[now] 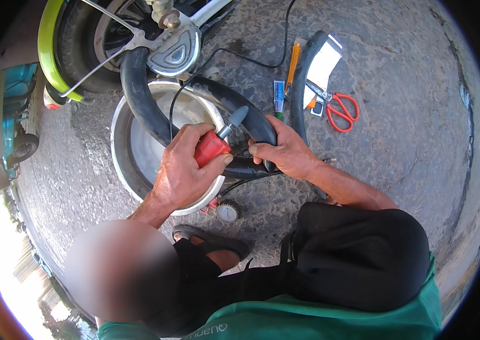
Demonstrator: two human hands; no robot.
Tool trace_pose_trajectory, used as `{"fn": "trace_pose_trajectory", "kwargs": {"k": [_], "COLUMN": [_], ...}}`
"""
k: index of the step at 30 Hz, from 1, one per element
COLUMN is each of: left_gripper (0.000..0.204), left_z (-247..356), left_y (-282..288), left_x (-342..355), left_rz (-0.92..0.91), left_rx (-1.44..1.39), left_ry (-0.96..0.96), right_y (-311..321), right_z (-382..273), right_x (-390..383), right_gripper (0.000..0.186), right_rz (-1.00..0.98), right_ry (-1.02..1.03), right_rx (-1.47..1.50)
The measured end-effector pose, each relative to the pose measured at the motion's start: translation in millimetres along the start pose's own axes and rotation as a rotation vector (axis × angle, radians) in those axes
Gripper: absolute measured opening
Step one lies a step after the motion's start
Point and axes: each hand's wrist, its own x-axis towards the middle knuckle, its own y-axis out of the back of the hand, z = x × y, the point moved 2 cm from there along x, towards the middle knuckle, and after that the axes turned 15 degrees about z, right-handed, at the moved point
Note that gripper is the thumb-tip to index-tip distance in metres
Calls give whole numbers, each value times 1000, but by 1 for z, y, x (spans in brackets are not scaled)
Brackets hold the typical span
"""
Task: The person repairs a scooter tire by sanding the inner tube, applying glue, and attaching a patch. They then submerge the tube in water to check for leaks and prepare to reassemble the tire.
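Observation:
My left hand (188, 164) grips a red rotary tool (210, 149) with a grey pointed grinding stone (237, 117) on its metal shaft. My right hand (285, 152) holds a black inner tube (257, 123) just right of the stone, thumb on top. The tube loops from the wheel (79, 48) down into a round metal basin (132, 179) below my hands. A black cord (240, 59) runs from the tool up past the bicycle. Whether the stone touches the rubber is hard to tell.
A loose rubber strip (298, 100), white card (325, 59), red-handled scissors (342, 112), blue tube (278, 99) and orange cutter (293, 63) lie at right. A round gauge (227, 212) sits near my sandalled foot (210, 245). A teal vehicle (16, 122) stands at far left.

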Motion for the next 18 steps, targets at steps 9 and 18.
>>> {"fn": "trace_pose_trajectory", "kwargs": {"k": [9, 18], "left_gripper": [55, 54], "left_z": [-3, -1], "left_y": [-5, -8], "left_x": [0, 0], "left_rz": [-43, -32], "left_rx": [1, 8], "left_ry": [-44, -64], "right_y": [1, 1], "right_z": [5, 5], "right_x": [2, 1], "right_gripper": [35, 37], "right_rz": [-1, -8], "right_ry": [7, 10], "right_rx": [97, 93]}}
